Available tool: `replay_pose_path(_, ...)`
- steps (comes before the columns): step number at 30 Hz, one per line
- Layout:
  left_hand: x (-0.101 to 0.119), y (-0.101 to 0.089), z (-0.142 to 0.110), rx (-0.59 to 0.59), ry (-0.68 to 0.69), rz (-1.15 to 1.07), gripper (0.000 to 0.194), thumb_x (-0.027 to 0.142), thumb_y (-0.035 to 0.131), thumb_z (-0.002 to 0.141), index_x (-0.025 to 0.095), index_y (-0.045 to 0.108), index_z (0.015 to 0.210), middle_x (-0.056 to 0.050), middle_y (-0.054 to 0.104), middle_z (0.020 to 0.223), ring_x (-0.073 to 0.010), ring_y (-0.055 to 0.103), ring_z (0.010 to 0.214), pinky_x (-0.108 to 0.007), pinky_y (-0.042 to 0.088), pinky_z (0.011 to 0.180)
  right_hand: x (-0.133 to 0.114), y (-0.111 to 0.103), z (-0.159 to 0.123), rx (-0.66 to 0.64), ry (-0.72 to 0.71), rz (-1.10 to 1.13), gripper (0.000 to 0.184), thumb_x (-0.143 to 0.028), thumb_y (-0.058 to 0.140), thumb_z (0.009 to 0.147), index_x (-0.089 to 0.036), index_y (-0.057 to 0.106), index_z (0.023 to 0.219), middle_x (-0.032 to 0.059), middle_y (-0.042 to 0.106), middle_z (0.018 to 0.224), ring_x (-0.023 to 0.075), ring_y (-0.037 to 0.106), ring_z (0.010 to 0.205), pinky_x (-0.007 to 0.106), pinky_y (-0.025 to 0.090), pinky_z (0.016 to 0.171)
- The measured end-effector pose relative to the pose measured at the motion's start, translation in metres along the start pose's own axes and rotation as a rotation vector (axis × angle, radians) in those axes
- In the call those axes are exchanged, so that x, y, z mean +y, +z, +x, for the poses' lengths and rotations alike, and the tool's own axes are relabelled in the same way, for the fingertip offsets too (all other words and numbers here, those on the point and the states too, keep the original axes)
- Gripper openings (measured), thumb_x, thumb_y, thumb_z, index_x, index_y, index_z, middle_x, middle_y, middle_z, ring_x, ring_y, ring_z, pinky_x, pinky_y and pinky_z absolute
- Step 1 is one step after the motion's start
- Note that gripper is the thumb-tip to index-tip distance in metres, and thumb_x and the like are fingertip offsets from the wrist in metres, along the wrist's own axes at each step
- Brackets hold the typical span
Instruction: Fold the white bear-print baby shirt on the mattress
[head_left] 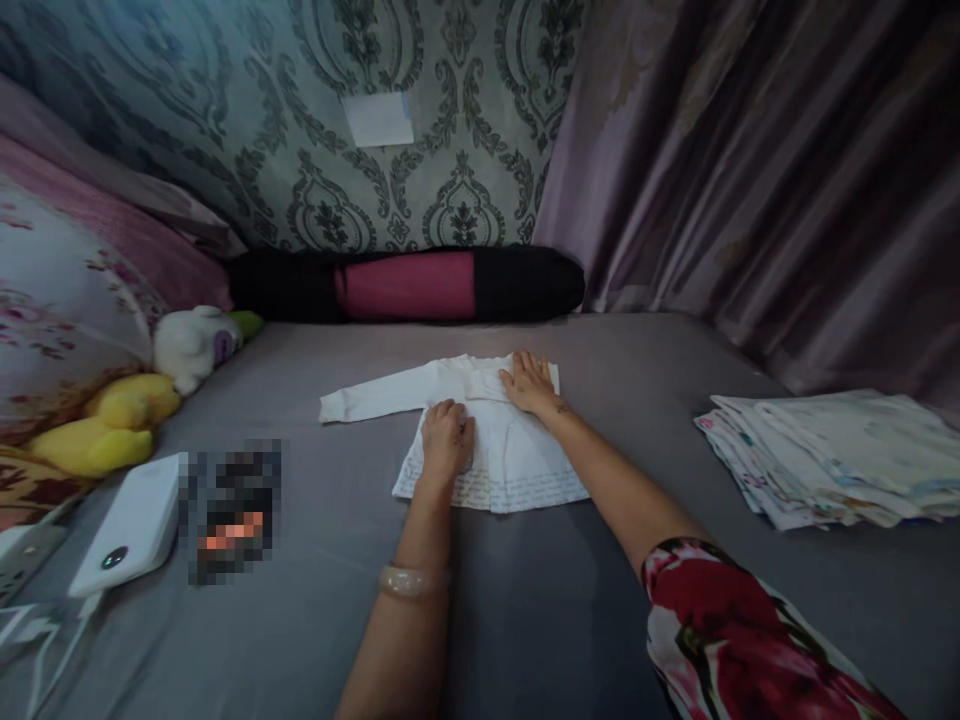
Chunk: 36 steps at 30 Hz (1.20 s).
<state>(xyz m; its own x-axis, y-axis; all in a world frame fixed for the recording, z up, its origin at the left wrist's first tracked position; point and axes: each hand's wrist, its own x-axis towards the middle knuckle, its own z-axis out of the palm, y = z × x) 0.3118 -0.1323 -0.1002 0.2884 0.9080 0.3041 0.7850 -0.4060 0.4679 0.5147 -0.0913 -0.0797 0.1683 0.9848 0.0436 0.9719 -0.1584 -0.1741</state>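
A small white long-sleeved dress [510, 440] with lines of print near its hem lies spread on the grey bed sheet. One sleeve stretches out to the left, while the other looks folded across the chest. My left hand [448, 440] rests on the left side of the dress below the armpit, its fingers bent and the thumb apart. Flat on the upper right, by the shoulder and folded sleeve, lies my right hand [529, 382] with fingers spread. Neither hand appears to hold anything.
A stack of folded clothes [832, 455] sits at the right. On the left are a white power bank [131, 525] with a cable, a blurred-out object [234, 510], a yellow plush toy [105, 425] and a white plush toy [193, 345]. A black and maroon bolster [405, 285] lies along the wall.
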Motion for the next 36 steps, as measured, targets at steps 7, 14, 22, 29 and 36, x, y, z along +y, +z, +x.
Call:
replay_pose_path(7, 0.002, 0.001, -0.001, 0.009, -0.026, 0.003, 0.027, 0.026, 0.051, 0.088, 0.018, 0.063, 0.11, -0.013, 0.061, 0.126, -0.0266, 0.052, 0.121, -0.042, 0.039, 0.104, -0.013, 0.01, 0.002, -0.032, 0.016, 0.004, 0.066, -0.044, 0.02, 0.1, -0.002, 0.026, 0.15, 0.0173, 0.022, 0.158, 0.0269, 0.017, 0.147, 0.042, 0.011, 0.118)
replay_pose_path(14, 0.004, -0.001, 0.001, -0.008, -0.042, 0.001, 0.027, 0.025, 0.052, 0.088, 0.016, 0.063, 0.112, -0.013, 0.061, 0.127, -0.0266, 0.052, 0.121, -0.042, 0.039, 0.105, -0.014, 0.002, 0.002, -0.062, 0.023, 0.01, 0.065, -0.043, 0.022, 0.1, -0.001, 0.027, 0.149, 0.0174, 0.022, 0.158, 0.0278, 0.018, 0.146, 0.043, 0.013, 0.118)
replay_pose_path(22, 0.007, -0.006, 0.003, -0.022, -0.043, -0.004, 0.026, 0.026, 0.052, 0.089, 0.016, 0.064, 0.109, -0.013, 0.062, 0.124, -0.0263, 0.054, 0.116, -0.041, 0.04, 0.102, -0.056, 0.002, -0.002, -0.006, -0.152, 0.032, 0.059, -0.036, 0.022, 0.099, -0.007, 0.029, 0.15, 0.0137, 0.023, 0.159, 0.0249, 0.014, 0.148, 0.048, 0.007, 0.119)
replay_pose_path(29, 0.007, -0.006, 0.004, -0.027, -0.059, -0.017, 0.025, 0.025, 0.052, 0.088, 0.018, 0.066, 0.108, -0.011, 0.063, 0.123, -0.0253, 0.055, 0.116, -0.04, 0.04, 0.103, -0.073, 0.012, -0.002, -0.057, -0.2, 0.062, 0.057, -0.033, 0.023, 0.099, -0.007, 0.03, 0.15, 0.0104, 0.024, 0.159, 0.0231, 0.016, 0.147, 0.045, 0.01, 0.119)
replay_pose_path(36, 0.009, -0.009, 0.004, -0.032, -0.062, -0.021, 0.025, 0.025, 0.052, 0.088, 0.017, 0.066, 0.107, -0.011, 0.063, 0.123, -0.0252, 0.055, 0.115, -0.039, 0.04, 0.102, -0.073, 0.01, -0.001, -0.099, -0.184, 0.048, 0.059, -0.033, 0.022, 0.099, -0.007, 0.027, 0.151, 0.0107, 0.022, 0.16, 0.0231, 0.014, 0.148, 0.046, 0.01, 0.12)
